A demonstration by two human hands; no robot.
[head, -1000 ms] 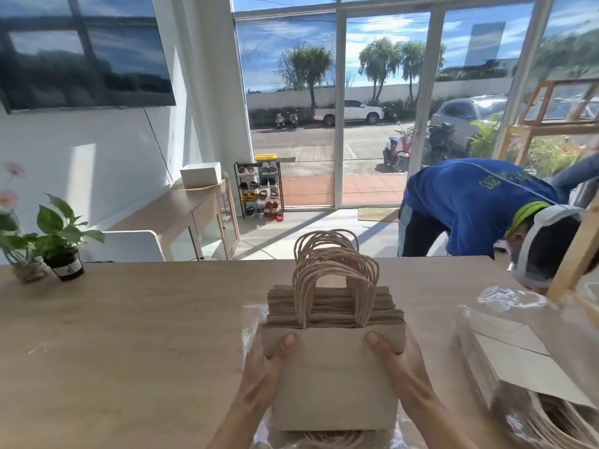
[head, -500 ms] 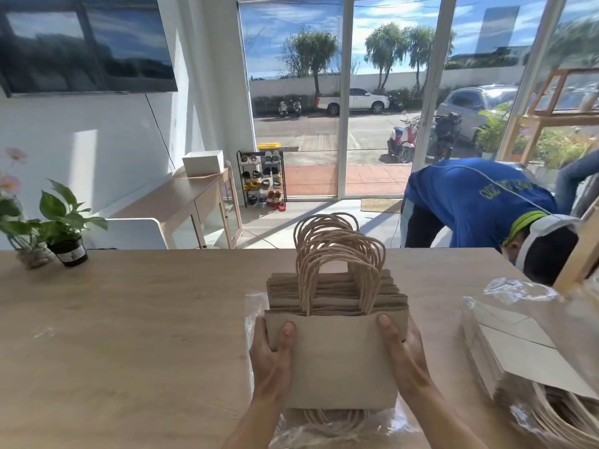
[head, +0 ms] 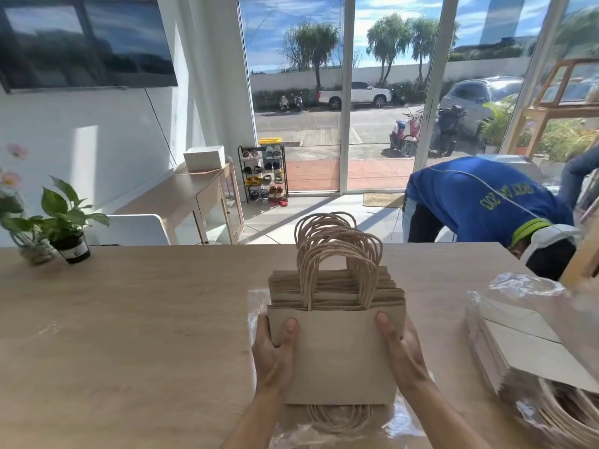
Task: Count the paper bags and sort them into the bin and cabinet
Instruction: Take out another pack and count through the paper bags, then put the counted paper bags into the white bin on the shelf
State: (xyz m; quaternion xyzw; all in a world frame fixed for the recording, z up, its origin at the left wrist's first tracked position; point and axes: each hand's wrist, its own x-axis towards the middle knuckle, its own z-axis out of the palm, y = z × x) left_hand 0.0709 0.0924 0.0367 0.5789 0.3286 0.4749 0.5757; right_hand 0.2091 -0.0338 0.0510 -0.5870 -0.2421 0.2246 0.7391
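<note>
While both hands clamp one stack of paper bags (head: 337, 348) upright on the table (head: 129, 319) — left hand (head: 274, 354), right hand (head: 403, 350), thumbs across its front — a second wrapped stack (head: 518, 351) lies right. Bag count unreadable. Grip unchanged from before — stack slightly higher in frame.

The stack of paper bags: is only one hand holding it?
No: the left hand and the right hand both clasp the stack of paper bags, one on each side.
</note>
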